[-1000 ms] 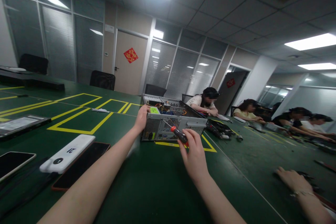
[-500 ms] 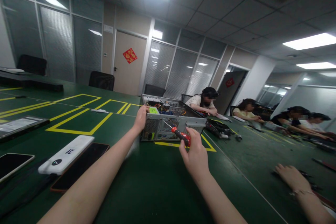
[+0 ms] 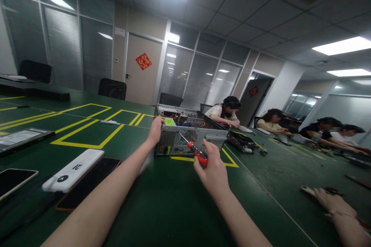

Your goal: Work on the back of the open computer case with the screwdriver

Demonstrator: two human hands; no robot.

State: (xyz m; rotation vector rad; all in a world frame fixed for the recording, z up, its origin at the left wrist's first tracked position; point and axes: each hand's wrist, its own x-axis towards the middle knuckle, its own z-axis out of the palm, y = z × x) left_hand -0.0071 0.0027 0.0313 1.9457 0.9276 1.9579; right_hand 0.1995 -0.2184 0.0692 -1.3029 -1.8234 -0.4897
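Note:
An opened computer case (image 3: 185,147) lies on the green table, its metal back panel facing me and cables showing inside. My left hand (image 3: 156,128) is closed around the left edge of the case, by a yellow-green label (image 3: 169,122). In my right hand (image 3: 213,164) is a red and black screwdriver (image 3: 199,155), gripped by its handle. The shaft points up and left, and its tip is at or close to the upper part of the back panel; contact cannot be made out.
A white power bank (image 3: 74,170), a dark phone (image 3: 89,183), another phone (image 3: 17,181) and a hard drive (image 3: 24,139) lie to the left. Black parts (image 3: 243,142) sit right of the case. Another person's hand (image 3: 333,202) is at the lower right; several people sit beyond.
My right hand and the screwdriver handle have shifted slightly left. My left hand and the case stay put. The other person's hand at right moved right, with a light-coloured object now showing beside it.

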